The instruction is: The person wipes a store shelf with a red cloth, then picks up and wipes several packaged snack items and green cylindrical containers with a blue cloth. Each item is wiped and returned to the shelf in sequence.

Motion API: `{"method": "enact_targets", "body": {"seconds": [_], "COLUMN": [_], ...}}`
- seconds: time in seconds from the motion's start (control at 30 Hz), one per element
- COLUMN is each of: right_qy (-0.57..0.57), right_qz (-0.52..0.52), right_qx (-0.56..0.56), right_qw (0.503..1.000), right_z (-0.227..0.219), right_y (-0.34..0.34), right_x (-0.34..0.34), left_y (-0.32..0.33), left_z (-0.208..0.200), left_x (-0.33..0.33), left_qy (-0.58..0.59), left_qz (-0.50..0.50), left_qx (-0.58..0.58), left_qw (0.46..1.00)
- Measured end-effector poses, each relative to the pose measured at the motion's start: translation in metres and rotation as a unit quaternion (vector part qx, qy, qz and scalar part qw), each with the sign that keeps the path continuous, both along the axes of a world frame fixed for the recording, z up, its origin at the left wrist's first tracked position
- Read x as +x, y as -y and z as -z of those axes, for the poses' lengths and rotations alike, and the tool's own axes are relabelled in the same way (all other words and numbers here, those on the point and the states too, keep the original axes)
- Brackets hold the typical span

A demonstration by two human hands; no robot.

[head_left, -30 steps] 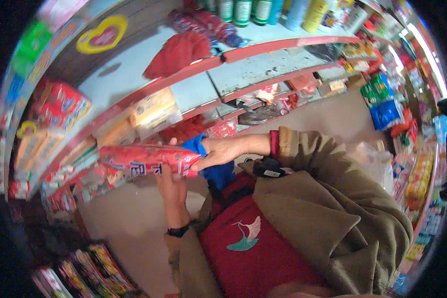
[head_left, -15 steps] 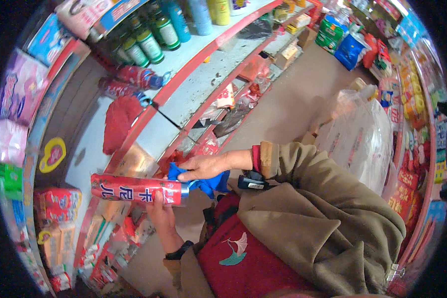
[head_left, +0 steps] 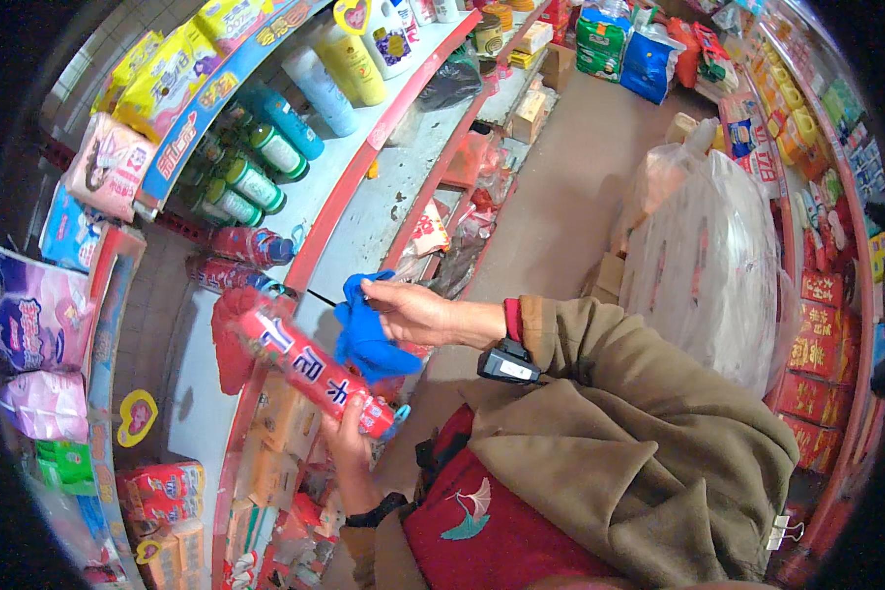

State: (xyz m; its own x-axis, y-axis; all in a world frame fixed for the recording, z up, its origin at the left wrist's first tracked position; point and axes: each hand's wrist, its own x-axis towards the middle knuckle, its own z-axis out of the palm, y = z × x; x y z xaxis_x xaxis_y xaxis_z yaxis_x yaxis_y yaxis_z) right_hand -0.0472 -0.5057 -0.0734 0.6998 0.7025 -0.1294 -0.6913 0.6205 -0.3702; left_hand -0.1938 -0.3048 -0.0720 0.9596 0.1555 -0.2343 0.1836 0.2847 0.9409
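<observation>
My left hand (head_left: 349,435) is wrapped round the capped end of a red cylindrical bottle (head_left: 300,356) with large dark blue lettering. The bottle slants, its base pointing up and left toward the shelf. My right hand (head_left: 418,313) grips a blue cloth (head_left: 364,339), which hangs down beside the bottle. Behind the bottle's base, a crumpled red cloth (head_left: 228,344) lies on the pale shelf (head_left: 192,393). Two red bottles with blue caps (head_left: 256,246) lie on their sides just beyond it.
Green bottles (head_left: 256,182) and a yellow bottle (head_left: 352,64) stand farther along the shelf. Lower shelves hold cartons (head_left: 275,423) and plastic-wrapped goods. A large plastic-covered stack (head_left: 703,265) stands on the right, with the aisle floor (head_left: 570,187) between.
The bottle has swung from nearly level to slanted, its base rising toward the shelf. My right hand has moved up with the blue cloth, away from the cap. The view has shifted too.
</observation>
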Motion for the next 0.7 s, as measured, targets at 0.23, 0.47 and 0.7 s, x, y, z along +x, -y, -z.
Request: {"method": "enact_targets", "body": {"seconds": [0.23,0.47,0.7], "right_qy": [0.11,0.15,0.126], "right_qz": [0.109,0.146,0.154], "right_qx": [-0.006,-0.015,0.079], "right_qw": [0.988,0.978,0.977], "right_z": [-0.028,-0.034,-0.053], "right_y": [-0.006,-0.006,0.03], "right_x": [-0.002,-0.003,0.032], "left_y": [0.014,0.02,0.041], "left_z": [0.0,-0.001,-0.002], "left_x": [0.027,0.049,0.083], "left_qy": [0.029,-0.003,-0.001], "left_qz": [0.056,0.076,0.12], "left_qx": [0.016,0.11,0.222], "left_qw": [0.998,0.991,0.968]}}
